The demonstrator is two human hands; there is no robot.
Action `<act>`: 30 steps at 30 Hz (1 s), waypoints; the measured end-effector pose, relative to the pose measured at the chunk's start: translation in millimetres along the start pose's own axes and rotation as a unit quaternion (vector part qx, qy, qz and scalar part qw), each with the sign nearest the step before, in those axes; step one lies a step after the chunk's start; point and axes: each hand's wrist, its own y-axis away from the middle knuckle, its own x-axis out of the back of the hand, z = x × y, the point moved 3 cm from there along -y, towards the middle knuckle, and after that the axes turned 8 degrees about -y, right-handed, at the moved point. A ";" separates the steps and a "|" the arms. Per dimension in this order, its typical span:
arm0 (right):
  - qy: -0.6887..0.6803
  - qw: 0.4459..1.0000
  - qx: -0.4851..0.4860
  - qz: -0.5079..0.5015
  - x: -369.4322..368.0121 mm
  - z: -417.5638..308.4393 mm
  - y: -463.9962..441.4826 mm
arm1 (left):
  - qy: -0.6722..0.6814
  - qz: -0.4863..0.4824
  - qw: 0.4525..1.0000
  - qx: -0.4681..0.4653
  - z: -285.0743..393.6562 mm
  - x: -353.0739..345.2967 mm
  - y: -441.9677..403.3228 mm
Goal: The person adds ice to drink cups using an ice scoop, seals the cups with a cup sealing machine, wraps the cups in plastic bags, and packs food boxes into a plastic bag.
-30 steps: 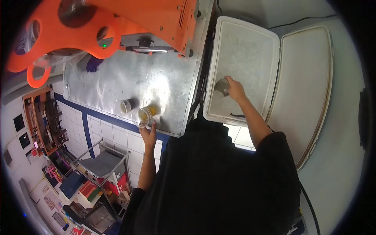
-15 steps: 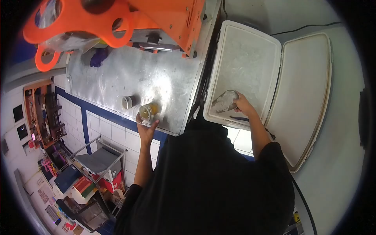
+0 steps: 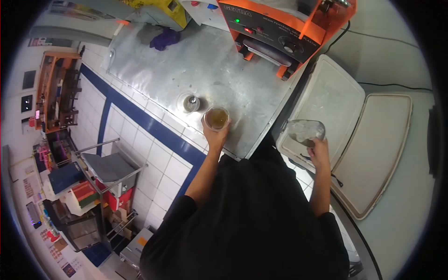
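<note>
My left hand (image 3: 216,135) is wrapped round a clear cup of yellow-brown liquid (image 3: 217,118) near the front edge of the metal table (image 3: 154,74). Just left of it stands another clear cup (image 3: 190,103), whose contents I cannot make out. In my right hand (image 3: 319,151) is a metal scoop (image 3: 305,130) with what looks like ice in it, held over the near part of the open white cooler box (image 3: 326,98).
An orange sealing machine (image 3: 280,35) stands at the back right of the table. A purple cloth (image 3: 164,38) lies at the back left. The cooler's lid (image 3: 373,154) is folded open to the right. A grey chair (image 3: 109,163) stands on the tiled floor.
My view has turned, and the orange machine now shows at the upper right. The scoop has come up out of the cooler with ice in it. My left hand has closed round the cup.
</note>
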 end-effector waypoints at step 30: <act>0.027 0.993 0.107 0.048 -26.9 -62.9 34.9 | 0.037 -0.173 0.976 -0.126 46.5 -62.7 16.8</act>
